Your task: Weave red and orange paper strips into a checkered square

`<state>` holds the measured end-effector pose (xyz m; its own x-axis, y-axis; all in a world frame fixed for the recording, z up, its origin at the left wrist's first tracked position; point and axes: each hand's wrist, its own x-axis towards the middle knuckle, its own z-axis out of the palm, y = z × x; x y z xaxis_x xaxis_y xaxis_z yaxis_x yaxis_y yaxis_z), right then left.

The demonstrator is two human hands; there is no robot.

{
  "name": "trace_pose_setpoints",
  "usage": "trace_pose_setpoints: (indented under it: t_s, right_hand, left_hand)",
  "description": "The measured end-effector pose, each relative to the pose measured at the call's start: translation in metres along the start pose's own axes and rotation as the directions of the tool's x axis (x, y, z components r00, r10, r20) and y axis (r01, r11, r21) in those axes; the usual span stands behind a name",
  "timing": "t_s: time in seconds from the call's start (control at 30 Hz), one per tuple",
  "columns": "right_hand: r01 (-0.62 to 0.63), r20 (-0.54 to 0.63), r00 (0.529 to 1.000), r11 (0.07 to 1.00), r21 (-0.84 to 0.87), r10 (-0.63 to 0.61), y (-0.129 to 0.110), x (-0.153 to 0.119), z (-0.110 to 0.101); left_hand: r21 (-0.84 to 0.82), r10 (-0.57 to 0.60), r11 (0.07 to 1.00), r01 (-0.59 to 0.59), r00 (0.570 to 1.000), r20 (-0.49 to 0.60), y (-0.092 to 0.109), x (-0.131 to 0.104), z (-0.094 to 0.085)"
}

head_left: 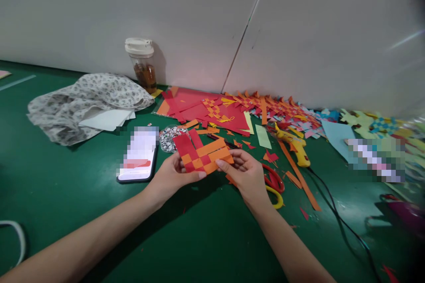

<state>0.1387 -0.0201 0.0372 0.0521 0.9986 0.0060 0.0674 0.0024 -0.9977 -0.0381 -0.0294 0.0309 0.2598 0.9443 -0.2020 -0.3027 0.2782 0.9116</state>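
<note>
A piece of interwoven red and orange paper strips is held above the green table. Its woven checks lie at the lower left, with loose red strips pointing up and orange strips reaching right. My left hand grips the lower left edge, thumb in front and fingers behind. At the right end, my right hand pinches the orange strips between thumb and fingers. Red- and yellow-handled scissors lie just beyond my right hand, partly hidden by it.
A phone, patterned cloth and lidded drink cup are on the left. Red sheets and woven paper pieces line the wall. On the right are a yellow glue gun with a cord and paper scraps.
</note>
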Motion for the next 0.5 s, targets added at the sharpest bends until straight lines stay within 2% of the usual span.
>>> trace_pose_setpoints:
  t_s: [0.17,0.37,0.5]
  right_hand:
    - [-0.018,0.034,0.999,1.0,-0.016,0.019,0.0005,-0.0041,0.0045]
    - [-0.004,0.152,0.988,1.0,0.0,0.004,0.0011,-0.0061,0.0069]
    - [-0.035,0.143,0.989,0.999,0.011,0.033,0.0019,-0.005,0.0072]
  left_hand:
    - [0.012,-0.001,1.0,0.002,0.997,-0.076,0.0012,-0.0005,0.0016]
    - [0.036,-0.008,0.999,0.011,0.994,-0.105,0.0026,-0.0012,0.0018]
    - [0.037,-0.002,0.999,0.005,0.997,-0.082,0.0021,-0.0009,0.0018]
